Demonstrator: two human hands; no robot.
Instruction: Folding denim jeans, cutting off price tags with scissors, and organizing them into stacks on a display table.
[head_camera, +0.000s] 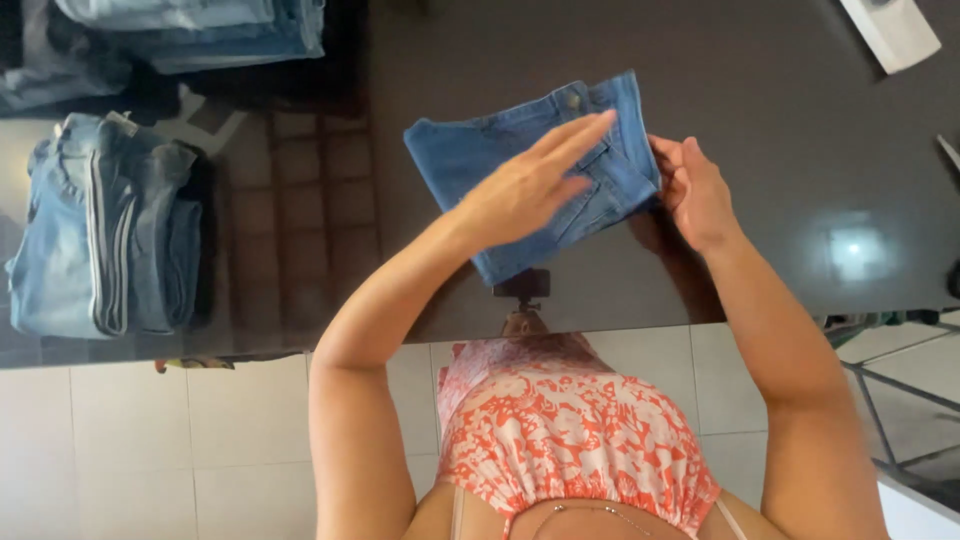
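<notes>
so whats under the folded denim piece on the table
The folded blue denim piece lies on the dark glossy table. The left hand is laid flat on top and the right hand grips its right edge. Anything tucked beneath is covered by the fabric.

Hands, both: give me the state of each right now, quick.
Left hand: open, fingers flat on the folded blue denim garment.
Right hand: closed on the garment's right edge.
</notes>
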